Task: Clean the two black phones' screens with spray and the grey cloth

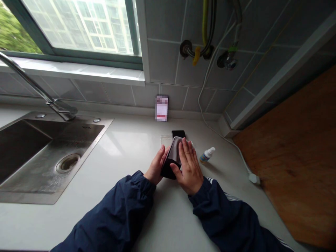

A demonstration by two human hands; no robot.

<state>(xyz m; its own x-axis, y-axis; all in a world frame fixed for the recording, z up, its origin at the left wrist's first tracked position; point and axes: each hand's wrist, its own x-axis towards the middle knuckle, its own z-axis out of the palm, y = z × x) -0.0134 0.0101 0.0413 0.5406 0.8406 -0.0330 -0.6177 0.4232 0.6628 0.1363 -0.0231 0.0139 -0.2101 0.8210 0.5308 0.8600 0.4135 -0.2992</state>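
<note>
My left hand (154, 168) is closed around the left edge of a black phone (168, 171), tilted above the counter. A grey cleaning cloth (175, 148) with a zigzag edge lies over the upper part of its dark face. My right hand (190, 168) presses the cloth against the phone, fingers straight and close together, thumb near the phone's middle. Its palm hides part of both. Just beyond the hands, another black phone or similar dark slab (179, 134) lies flat beside a clear case-like piece (166, 140). Right of my right hand stands a small white spray bottle (207, 155).
A phone with a lit, blurred screen (161, 108) leans upright against the wall. The steel sink (56, 196) and faucet (63, 110) are on the left. A white cable (223, 135) runs down to a plug (254, 178) near the wooden panel (294, 164) at right.
</note>
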